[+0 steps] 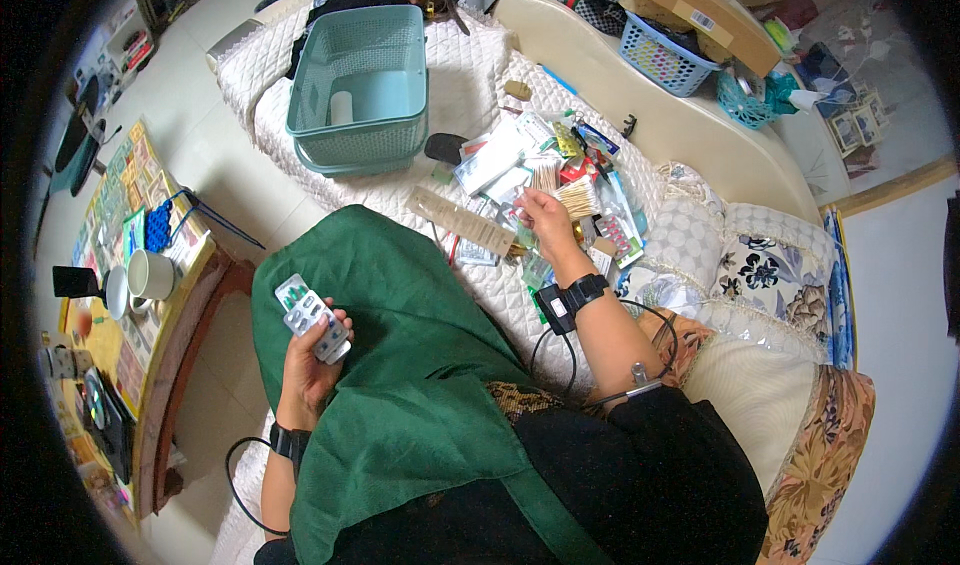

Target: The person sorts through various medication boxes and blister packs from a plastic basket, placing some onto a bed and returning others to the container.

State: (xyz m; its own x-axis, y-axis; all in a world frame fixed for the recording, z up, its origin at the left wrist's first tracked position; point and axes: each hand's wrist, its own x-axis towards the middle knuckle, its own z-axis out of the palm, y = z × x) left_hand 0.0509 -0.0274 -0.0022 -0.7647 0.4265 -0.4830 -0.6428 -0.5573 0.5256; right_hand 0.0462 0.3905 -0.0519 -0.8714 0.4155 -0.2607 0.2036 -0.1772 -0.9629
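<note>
Blister packs (309,311) of capsules are gripped in my left hand (315,351), above the green apron (390,287) over my lap. Green capsules show in the uppermost pack. My right hand (546,216) is over a mixed pile on the bed, fingers bent together; something pale shows at the fingertips, too small to make out. Around that hand lie bundles of cotton swabs (577,196), a white packet (487,164), a blister pack of pink pills (615,231) and a long beige printed packet (461,220). A black case (445,147) lies at the pile's far left.
A teal plastic basket (356,107) stands on the white quilted bedspread (465,62). To the left is a table (142,325) with a white mug (150,274). Cushions (772,265) lie at right; a blue basket (664,55) sits behind the cream headboard (585,62).
</note>
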